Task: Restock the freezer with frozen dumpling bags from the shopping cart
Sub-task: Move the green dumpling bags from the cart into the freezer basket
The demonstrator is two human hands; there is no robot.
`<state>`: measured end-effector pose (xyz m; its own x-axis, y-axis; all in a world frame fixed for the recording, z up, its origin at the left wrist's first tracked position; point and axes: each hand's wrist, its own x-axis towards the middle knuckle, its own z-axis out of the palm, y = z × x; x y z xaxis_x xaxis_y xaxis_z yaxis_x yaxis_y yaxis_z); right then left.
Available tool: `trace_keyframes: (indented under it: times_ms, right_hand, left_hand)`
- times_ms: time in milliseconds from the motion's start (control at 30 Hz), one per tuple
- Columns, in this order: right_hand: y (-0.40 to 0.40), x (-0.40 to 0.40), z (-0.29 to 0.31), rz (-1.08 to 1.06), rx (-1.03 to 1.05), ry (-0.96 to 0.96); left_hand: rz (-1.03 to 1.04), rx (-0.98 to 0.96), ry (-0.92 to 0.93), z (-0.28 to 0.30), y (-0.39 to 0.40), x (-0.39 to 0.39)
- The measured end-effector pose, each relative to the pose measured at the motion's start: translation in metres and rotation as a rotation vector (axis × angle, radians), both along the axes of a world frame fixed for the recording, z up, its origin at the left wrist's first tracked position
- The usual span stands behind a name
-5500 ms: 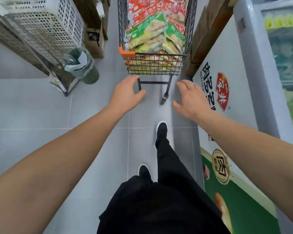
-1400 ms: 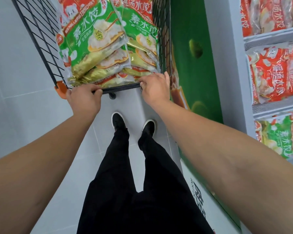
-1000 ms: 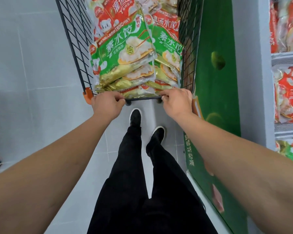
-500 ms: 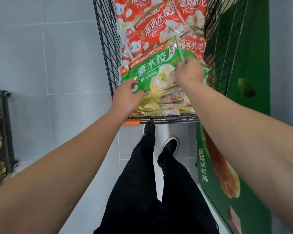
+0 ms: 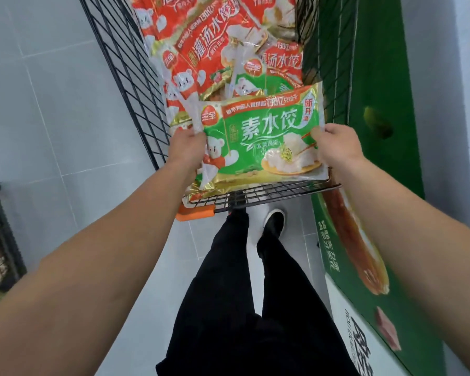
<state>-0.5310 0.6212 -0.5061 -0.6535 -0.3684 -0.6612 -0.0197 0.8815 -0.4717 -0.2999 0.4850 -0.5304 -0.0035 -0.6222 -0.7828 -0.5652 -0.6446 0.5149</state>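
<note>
Two hands share one bag here, so take them left to right: the left hand (image 5: 186, 147) pinches the left edge of the green, flat plastic dumpling bag (image 5: 263, 142), fingers curled round the seam, and the right hand (image 5: 337, 147) grips the opposite edge, thumb on the printed face. That bag hangs level just above the near end of the black wire shopping cart (image 5: 125, 77), over a heap of red and green plastic dumpling bags (image 5: 217, 47) lying inside. By its look it should handle as a lumpy, fairly hefty pack: loose frozen pieces that shift inside a slick film, likely frosty and slippery. Best purchase, I'd judge, is those crimped side seams, or a palm underneath. Further right stands the green-printed freezer side panel (image 5: 369, 63), close beside the cart.
</note>
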Motion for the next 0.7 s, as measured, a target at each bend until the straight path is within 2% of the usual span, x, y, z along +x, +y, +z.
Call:
trace_keyframes:
  times_ms: [133, 300, 433, 567, 700]
  right_hand:
    - [-0.007, 0.005, 0.009, -0.097, -0.074, 0.025]
    - [-0.001, 0.008, 0.054, -0.126, -0.165, 0.026]
    - [0.023, 0.0, 0.099, -0.203, -0.258, 0.055]
    - [0.054, -0.025, 0.133, -0.297, -0.307, 0.132]
    - [0.11, -0.062, 0.156, -0.419, -0.343, 0.205]
  left_hand:
    - [0.035, -0.043, 0.035, 0.005, 0.001, 0.008]
    - [-0.009, -0.173, 0.071, 0.07, 0.002, -0.002]
    - [-0.06, -0.223, 0.196, 0.103, 0.005, -0.017]
    - [-0.13, -0.24, 0.259, 0.14, 0.021, -0.057]
    - [-0.292, -0.346, 0.275, 0.186, 0.061, -0.12]
